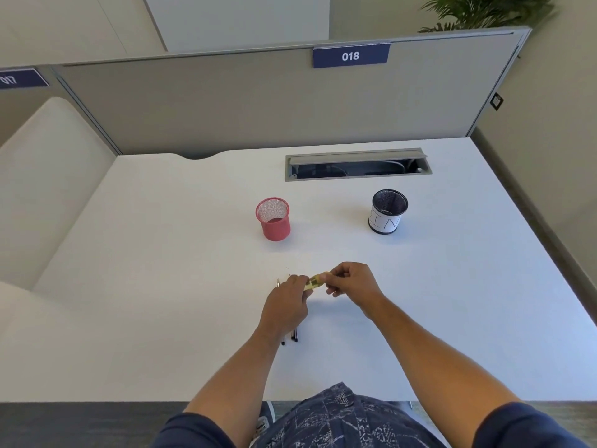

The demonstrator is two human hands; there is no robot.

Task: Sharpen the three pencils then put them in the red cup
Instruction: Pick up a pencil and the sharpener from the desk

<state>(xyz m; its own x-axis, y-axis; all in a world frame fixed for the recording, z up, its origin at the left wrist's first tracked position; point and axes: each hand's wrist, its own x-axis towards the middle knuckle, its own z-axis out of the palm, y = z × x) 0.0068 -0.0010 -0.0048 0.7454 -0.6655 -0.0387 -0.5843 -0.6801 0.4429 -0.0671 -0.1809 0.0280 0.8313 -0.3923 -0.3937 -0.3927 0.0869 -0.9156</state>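
Your white worktop (161, 253) fills most of the view, closed at the back by a grey partition (226, 101) that carries a blue sign (350, 55) reading 018, with an open cable tray (357, 164) sunk into the surface just in front of it. Beyond your hands stands the red cup (273, 218), a mesh one, upright and with no pencil in it, and well to its right a black mesh cup (387, 211) wrapped in white paper. Your left hand (286, 307) and right hand (350, 281) meet near the middle of the worktop, fingers of both pinching a small yellow sharpener (315, 282) between them. The pencils (294, 337) lie on the worktop under your left hand, side by side, their dark ends showing below your wrist and a tip beside your knuckles; how many are there you cannot tell.
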